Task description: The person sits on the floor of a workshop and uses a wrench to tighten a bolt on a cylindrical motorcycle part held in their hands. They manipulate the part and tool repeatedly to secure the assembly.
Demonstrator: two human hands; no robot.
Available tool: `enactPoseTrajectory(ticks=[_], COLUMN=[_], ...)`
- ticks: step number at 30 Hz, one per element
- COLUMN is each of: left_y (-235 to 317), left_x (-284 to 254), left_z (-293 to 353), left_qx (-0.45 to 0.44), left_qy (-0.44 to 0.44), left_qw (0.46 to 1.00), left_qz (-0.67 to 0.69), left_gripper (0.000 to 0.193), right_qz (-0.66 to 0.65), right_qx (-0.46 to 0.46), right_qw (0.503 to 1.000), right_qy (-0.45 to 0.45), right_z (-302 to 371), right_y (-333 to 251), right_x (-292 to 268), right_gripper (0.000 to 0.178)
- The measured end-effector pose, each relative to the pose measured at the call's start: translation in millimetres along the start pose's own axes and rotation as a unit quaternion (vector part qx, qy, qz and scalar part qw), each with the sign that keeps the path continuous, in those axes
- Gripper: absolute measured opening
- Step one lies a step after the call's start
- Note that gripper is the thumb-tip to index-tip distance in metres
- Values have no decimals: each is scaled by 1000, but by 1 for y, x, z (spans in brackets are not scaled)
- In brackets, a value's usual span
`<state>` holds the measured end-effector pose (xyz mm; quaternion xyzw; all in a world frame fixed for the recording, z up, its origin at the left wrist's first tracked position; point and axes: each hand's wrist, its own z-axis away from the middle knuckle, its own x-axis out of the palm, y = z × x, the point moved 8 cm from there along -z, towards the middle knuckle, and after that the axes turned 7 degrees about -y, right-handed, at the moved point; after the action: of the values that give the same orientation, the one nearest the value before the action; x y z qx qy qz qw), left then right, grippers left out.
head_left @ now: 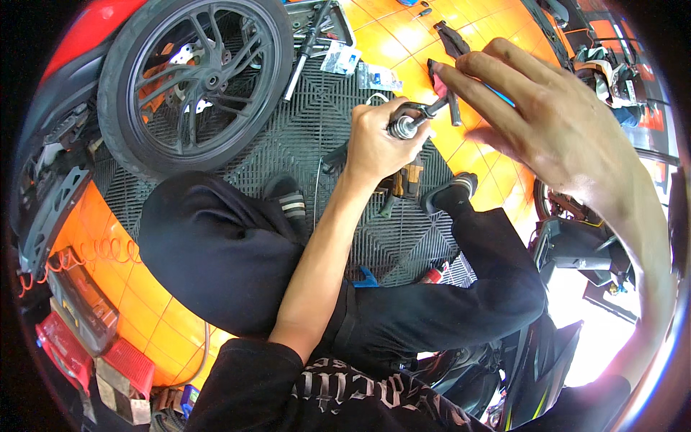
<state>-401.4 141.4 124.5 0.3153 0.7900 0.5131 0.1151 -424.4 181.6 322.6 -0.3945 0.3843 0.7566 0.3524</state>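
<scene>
Near the middle of the view, my left hand (385, 144) is closed around a metal part. It has a shiny ribbed cylindrical end (403, 128) and a dark curved bracket, and its exact kind is unclear. A short dark rod (454, 109) projects from its far side toward my right hand. Raised at the upper right, my right hand (533, 108) has its fingers stretched out and apart, slightly blurred. Its fingertips are close to the rod, and I see nothing held in them. Black and red items (439, 81) show just beyond those fingertips.
A motorcycle wheel (212, 81) lies at the upper left on a black slatted mat (309, 108). Behind are a tool tray (338, 16), a long dark bar (306, 54) and small plastic packets (340, 57). Motorcycle parts (576, 248) stand at right; a red coiled hose (86, 255) hangs left.
</scene>
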Motion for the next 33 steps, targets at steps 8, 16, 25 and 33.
enactPoseTrajectory(ticks=[8,16,25,33], left_y=[7,21,12,-1], left_x=[16,6,19,24], left_z=[7,18,10,12], left_qx=[-35,41,-1,-81], left_qy=[-130,20,-85,-195], left_qw=[990,997,996,975], left_qz=[41,-66,22,65], left_gripper=[17,17,15,15], right_qz=[47,-193,0,120], right_qx=[-226,123,3,-223], right_qw=[973,973,1000,967], right_qy=[-10,14,-13,17], right_z=[-7,-3,10,1], right_y=[-14,-1,-5,-20], right_x=[12,21,9,-2], right_gripper=[37,38,57,55])
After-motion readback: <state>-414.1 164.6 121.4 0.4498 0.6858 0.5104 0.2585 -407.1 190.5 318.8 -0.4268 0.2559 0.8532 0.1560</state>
